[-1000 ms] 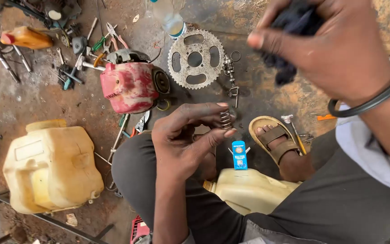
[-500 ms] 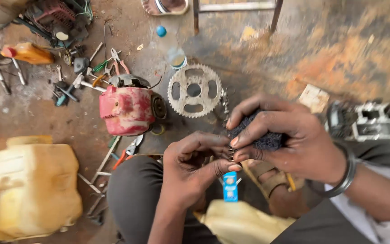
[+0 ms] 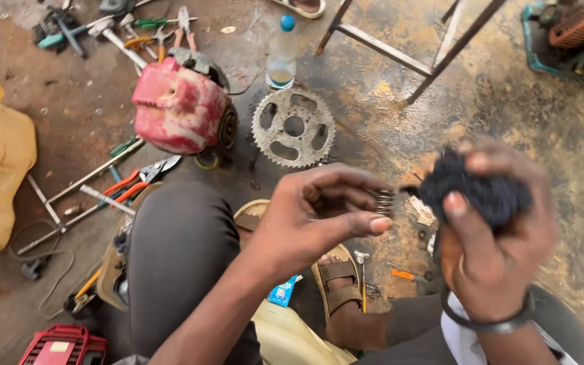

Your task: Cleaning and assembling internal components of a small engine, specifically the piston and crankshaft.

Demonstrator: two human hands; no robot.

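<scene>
Metal spring (image 3: 384,201) pinched in left hand (image 3: 312,220) grip; right hand (image 3: 491,236) clutches dark rag (image 3: 474,192).

Packages and labels on the workshop floor, located relative to the toothed sprocket (image 3: 293,126).

A clear plastic bottle (image 3: 282,57) with a blue cap stands just above the sprocket. A small blue-and-white carton (image 3: 282,293) lies well below it, beside a sandalled foot. A red case (image 3: 62,346) with a pale rectangular label sits far below-left.
</scene>
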